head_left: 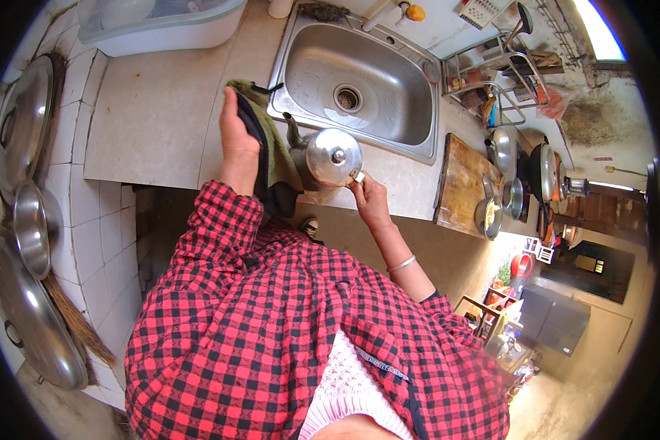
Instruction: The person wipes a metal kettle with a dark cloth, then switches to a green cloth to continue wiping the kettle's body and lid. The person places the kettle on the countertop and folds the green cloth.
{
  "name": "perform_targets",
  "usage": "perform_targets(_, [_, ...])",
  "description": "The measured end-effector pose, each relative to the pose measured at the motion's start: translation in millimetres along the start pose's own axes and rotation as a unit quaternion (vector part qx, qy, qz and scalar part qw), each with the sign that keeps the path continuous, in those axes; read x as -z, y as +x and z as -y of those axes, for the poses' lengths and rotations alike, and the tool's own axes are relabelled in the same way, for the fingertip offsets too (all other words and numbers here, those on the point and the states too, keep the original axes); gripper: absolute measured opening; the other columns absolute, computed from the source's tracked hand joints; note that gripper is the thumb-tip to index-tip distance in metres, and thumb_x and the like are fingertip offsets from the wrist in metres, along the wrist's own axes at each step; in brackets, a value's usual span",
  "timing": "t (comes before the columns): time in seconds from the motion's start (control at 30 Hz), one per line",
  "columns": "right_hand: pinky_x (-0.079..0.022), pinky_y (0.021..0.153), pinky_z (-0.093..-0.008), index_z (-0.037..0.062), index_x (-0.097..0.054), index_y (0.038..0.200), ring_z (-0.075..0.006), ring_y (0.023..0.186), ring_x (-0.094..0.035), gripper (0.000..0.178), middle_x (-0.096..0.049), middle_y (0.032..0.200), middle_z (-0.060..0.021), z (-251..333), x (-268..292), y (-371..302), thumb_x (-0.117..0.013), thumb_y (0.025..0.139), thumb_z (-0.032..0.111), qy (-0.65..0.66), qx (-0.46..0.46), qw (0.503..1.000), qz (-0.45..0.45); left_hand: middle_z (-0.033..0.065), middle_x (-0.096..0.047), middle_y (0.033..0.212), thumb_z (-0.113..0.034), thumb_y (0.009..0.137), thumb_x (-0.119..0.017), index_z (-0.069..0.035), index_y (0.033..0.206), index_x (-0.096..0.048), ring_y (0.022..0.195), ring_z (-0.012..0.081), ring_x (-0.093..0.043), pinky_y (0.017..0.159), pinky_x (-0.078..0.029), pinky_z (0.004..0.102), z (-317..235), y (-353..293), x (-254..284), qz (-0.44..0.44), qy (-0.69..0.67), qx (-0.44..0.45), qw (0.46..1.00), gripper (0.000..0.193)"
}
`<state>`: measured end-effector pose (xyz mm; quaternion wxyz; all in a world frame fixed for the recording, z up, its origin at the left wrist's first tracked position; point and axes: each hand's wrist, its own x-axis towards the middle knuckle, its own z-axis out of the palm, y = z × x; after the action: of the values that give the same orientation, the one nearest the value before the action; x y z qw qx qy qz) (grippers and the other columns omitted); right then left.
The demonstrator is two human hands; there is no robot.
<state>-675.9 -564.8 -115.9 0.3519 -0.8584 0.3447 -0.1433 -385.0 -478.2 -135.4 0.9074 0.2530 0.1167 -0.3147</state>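
Observation:
A metal kettle (320, 160) with a shiny lid and a dark spout stands at the counter's front edge, just below the sink. My right hand (370, 199) grips it on its near right side, by the handle, with a small white piece at the fingers. An olive-green cloth (277, 150) with a dark underside and a black loop hangs from my left hand (240, 139), to the left of the kettle. The cloth covers part of that hand's fingers. Its lower end droops over the counter edge and comes close to the kettle's side.
Behind the kettle is a steel sink (280, 81). A clear plastic tub (172, 40) sits at the far left of the counter (154, 125). On the right lie a wooden board (458, 183) and a small pan (489, 213) with yellow food. Large metal lids (37, 315) lean at the left wall.

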Motion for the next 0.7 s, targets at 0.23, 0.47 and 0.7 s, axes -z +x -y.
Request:
perform_targets(0.23, [-0.044,0.055,-0.0426,0.0019,-0.057,0.090,-0.0386,0.061,-0.057,0.019,-0.057,0.066,-0.0197,4,-4,0,-0.062,0.091,0.020,0.008,-0.010,1.000,-0.008,0.0145,-0.064,0.111,-0.032,0.100,-0.044,0.002,0.119,-0.057,0.103,0.0287,-0.060,0.092,-0.045,0.0359,51,-41,24,0.105,0.419,-0.115,0.895,0.040])
perform_targets(0.47, [-0.045,0.057,-0.0432,0.0024,-0.056,0.091,-0.0387,0.065,-0.060,0.017,-0.059,0.068,-0.0188,6,-3,5,-0.061,0.092,0.019,-0.009,0.006,1.000,-0.020,0.0300,-0.061,0.093,-0.015,0.096,-0.043,0.001,0.113,-0.054,0.090,0.0505,-0.056,0.073,-0.046,0.0519,52,-63,60,0.162,0.686,-0.190,0.683,0.026])
perform_targets(0.7, [-0.046,0.058,-0.0413,0.0021,-0.058,0.091,-0.0386,0.065,-0.060,0.016,-0.060,0.069,-0.0201,1,2,15,-0.060,0.092,0.018,0.006,-0.011,1.000,-0.009,0.0211,-0.060,0.105,-0.010,0.088,-0.047,0.005,0.106,-0.055,0.095,0.0401,-0.053,0.083,-0.044,0.0439,44,-84,28,0.243,0.659,-0.256,0.664,0.025])
